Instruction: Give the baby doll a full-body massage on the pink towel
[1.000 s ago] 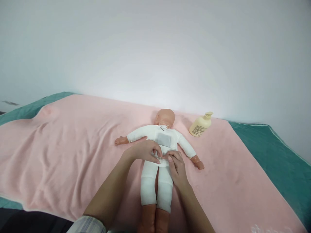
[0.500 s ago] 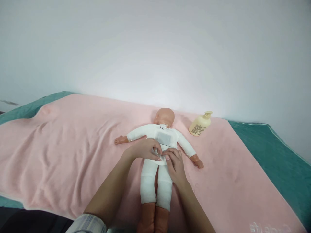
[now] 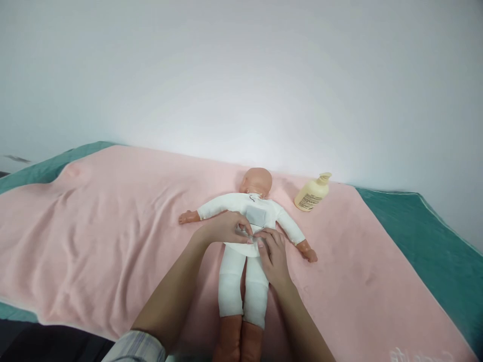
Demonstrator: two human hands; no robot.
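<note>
A baby doll (image 3: pixel 234 261) with a white cloth body lies face down, its head away from me and its arms spread. On its back is a grey rectangular panel (image 3: pixel 255 216). Just below that panel, my left hand (image 3: pixel 228 227) comes in from the left with thumb and fingers pinched together. My right hand (image 3: pixel 273 251) meets it from the right, fingers bent and closed over the same spot on the lower back. Something small and pale shows between the fingertips; whether it is part of the cloth or a separate piece, I cannot tell.
A pink blanket (image 3: pixel 151 216) lies under the doll, over a green sheet (image 3: pixel 415 231). A pale yellow pump bottle (image 3: pixel 312 193) stands beyond the doll's right-side arm. Behind everything rises a white wall (image 3: pixel 241 90).
My left hand has shifted very slightly at the doll's lower back, its fingers a little lifted. The right hand stays almost in place. Doll and bottle look unmoved on the blanket.
</note>
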